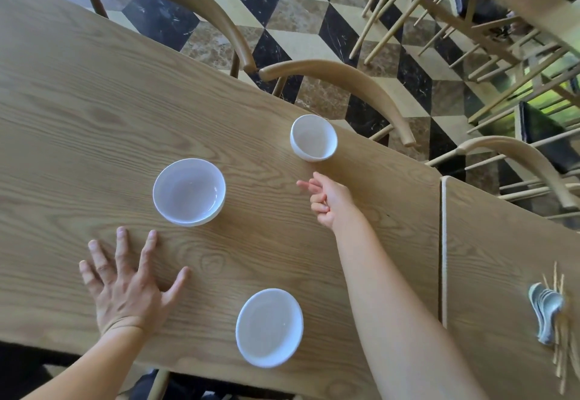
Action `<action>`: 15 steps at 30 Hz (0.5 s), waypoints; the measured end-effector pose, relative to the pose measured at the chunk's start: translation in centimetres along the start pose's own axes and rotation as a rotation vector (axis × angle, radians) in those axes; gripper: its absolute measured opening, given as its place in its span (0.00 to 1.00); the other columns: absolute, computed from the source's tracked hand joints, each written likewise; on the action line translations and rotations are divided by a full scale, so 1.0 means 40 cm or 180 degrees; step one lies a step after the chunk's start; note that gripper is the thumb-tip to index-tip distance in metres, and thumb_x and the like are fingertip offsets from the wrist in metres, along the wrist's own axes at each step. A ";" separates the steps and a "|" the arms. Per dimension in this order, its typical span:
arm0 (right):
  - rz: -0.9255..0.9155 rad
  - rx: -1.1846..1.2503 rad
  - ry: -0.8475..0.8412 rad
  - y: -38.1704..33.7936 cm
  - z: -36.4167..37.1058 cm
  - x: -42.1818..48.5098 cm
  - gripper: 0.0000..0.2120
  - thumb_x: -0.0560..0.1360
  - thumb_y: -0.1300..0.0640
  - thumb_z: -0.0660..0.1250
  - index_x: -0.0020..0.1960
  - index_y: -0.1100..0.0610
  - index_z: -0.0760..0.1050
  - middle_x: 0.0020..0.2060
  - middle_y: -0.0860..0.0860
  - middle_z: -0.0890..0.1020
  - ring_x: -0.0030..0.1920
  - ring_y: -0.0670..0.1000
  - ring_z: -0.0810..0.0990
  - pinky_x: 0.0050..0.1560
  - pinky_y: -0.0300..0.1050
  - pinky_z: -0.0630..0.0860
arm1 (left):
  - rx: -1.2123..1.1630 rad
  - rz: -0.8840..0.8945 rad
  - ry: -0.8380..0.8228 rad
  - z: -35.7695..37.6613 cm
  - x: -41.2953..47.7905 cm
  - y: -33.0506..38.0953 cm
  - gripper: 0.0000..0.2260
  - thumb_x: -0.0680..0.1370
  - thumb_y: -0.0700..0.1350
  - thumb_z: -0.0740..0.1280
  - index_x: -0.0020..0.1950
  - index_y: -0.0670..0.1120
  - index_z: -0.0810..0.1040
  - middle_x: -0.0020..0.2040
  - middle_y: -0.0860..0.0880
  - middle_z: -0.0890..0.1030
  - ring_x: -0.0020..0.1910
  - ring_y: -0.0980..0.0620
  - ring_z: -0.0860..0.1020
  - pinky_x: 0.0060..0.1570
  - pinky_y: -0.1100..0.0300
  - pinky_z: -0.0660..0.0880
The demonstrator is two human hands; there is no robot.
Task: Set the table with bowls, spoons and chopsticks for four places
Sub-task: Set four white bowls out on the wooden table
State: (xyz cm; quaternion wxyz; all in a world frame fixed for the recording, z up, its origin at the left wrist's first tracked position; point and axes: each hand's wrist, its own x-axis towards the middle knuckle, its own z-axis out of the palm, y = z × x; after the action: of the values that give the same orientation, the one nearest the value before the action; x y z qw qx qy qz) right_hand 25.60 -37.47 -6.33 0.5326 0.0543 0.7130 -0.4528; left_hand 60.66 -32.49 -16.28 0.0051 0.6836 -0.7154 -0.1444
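Fingers (147, 249) of the left hand (125, 293) lay spread flat on the desk (62, 117) at lower left; the right hand (331, 202), loosely curled and empty, hung just below the upper-centre bowl (313, 137), so bowl-laying seemed in hand, with spoons (546, 308) and chopsticks (563, 368) at far right likely next.

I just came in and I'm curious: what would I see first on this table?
Three white bowls stand out on the table: the far bowl at the far edge, the middle bowl, and the near bowl by the near edge. The left hand lies flat with fingers spread, near the middle bowl. The right hand is just short of the far bowl, holding nothing.
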 end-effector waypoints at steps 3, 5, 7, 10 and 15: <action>-0.0188 -0.0940 0.0063 0.090 -0.077 -0.075 0.07 0.79 0.54 0.65 0.51 0.59 0.72 0.40 0.56 0.83 0.18 0.43 0.60 0.18 0.32 0.51 | -0.0040 0.0014 -0.0022 -0.002 0.001 0.002 0.43 0.67 0.75 0.55 0.78 0.56 0.63 0.81 0.42 0.54 0.79 0.35 0.41 0.75 0.40 0.37; -0.0218 -0.1264 0.0060 0.153 -0.136 -0.132 0.11 0.77 0.49 0.68 0.49 0.57 0.75 0.38 0.54 0.81 0.19 0.45 0.59 0.21 0.33 0.50 | -0.0027 0.0020 -0.0064 -0.006 -0.001 0.001 0.43 0.67 0.75 0.54 0.78 0.56 0.62 0.81 0.43 0.53 0.79 0.35 0.41 0.75 0.40 0.36; -0.0150 -0.1524 -0.0053 0.213 -0.189 -0.192 0.15 0.74 0.44 0.71 0.47 0.56 0.78 0.38 0.52 0.81 0.20 0.46 0.58 0.23 0.35 0.50 | 0.0008 0.0016 -0.0077 -0.012 -0.005 0.005 0.43 0.67 0.76 0.53 0.78 0.56 0.61 0.81 0.43 0.52 0.79 0.35 0.41 0.74 0.42 0.34; 0.0002 -0.2190 -0.0311 0.299 -0.233 -0.278 0.17 0.71 0.42 0.72 0.50 0.54 0.78 0.37 0.50 0.81 0.20 0.46 0.61 0.22 0.34 0.53 | 0.0040 0.0027 -0.0097 -0.022 -0.008 0.009 0.43 0.68 0.76 0.52 0.78 0.56 0.60 0.81 0.43 0.52 0.79 0.35 0.42 0.75 0.41 0.35; 0.0164 -0.2666 -0.0573 0.398 -0.244 -0.353 0.12 0.76 0.50 0.68 0.59 0.51 0.76 0.22 0.45 0.71 0.17 0.44 0.65 0.19 0.34 0.57 | 0.0112 0.0000 -0.0142 -0.024 -0.012 0.010 0.42 0.69 0.76 0.53 0.79 0.58 0.57 0.82 0.45 0.50 0.79 0.36 0.41 0.75 0.41 0.35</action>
State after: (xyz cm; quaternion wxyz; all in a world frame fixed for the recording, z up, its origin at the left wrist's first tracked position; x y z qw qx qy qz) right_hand 33.61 -15.58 -4.05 0.5799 -0.1885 0.7844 -0.1138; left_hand 60.49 -32.22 -15.18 -0.0228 0.6802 -0.7178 -0.1470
